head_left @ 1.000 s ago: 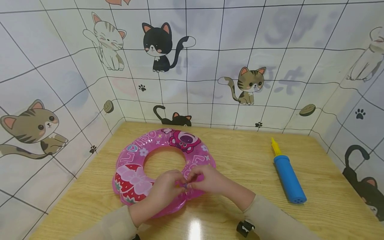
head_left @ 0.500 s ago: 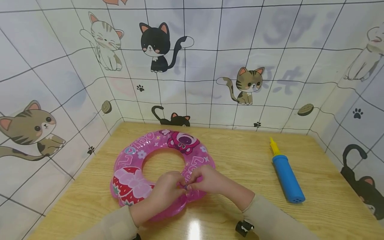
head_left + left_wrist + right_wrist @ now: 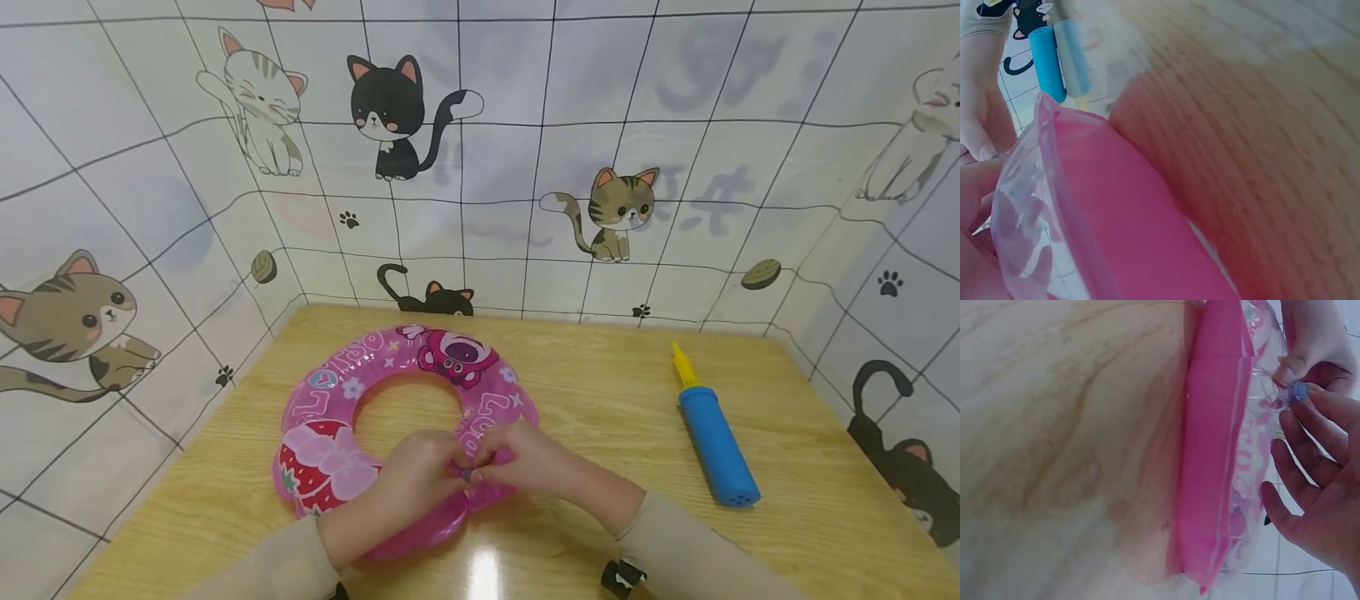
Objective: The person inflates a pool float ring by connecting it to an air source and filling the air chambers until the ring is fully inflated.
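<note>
A pink inflated swim ring [image 3: 397, 354] with bear and strawberry prints lies on the wooden table. At its near side a small bluish, clear air valve [image 3: 1298, 392] sticks up from the ring's top. My left hand [image 3: 423, 467] pinches the valve between thumb and fingers, low at its base in the right wrist view. From the other side my right hand [image 3: 521, 457] pinches the top of the valve with thumb and index finger, its other fingers spread beside the ring. In the left wrist view the ring's pink side wall [image 3: 1129, 206] hides much of the fingers' work.
To the right on the table [image 3: 600, 383] lies a blue hand pump [image 3: 717, 446] with a yellow nozzle [image 3: 683, 365]. A cat-patterned white wall covering [image 3: 510, 158] surrounds the table's back and sides.
Both hands stay at the valve, with the right hand shifted slightly down and its fingers moved a little. The whole scene drifts slightly left as the head camera turns.
</note>
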Available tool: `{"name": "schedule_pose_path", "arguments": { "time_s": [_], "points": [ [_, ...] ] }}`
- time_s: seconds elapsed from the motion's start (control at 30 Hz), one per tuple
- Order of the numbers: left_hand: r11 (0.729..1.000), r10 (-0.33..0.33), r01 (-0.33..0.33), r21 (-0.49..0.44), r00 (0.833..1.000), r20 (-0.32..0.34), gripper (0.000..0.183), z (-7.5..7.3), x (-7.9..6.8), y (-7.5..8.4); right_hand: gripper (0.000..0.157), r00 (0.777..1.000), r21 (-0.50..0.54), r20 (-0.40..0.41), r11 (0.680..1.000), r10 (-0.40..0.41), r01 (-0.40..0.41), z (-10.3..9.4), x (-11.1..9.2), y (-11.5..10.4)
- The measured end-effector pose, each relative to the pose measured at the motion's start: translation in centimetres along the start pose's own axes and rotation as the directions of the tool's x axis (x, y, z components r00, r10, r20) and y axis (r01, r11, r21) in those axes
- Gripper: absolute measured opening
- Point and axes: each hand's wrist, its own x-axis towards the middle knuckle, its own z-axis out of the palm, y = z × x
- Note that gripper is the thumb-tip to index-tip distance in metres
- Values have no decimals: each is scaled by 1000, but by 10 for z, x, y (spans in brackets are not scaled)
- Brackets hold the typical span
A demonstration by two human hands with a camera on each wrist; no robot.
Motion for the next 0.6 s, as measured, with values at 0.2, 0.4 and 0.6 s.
{"name": "schedule_pose_path", "arguments": {
  "time_s": [0.2, 0.4, 0.6],
  "points": [
    [999, -50, 51, -10, 996, 75, 20, -4, -1, -3, 19, 990, -316, 36, 938, -140, 144, -7, -5, -1],
    [996, -88, 82, 44, 983, 163, 37, -17, -4, -7, 33, 989, -425, 13, 894, -146, 138, -13, -14, 1],
    [989, -131, 108, 96, 952, 278, 58, -37, -17, -27, 61, 995, -462, -7, 883, -101, 86, -17, -21, 16]
  ]
}}
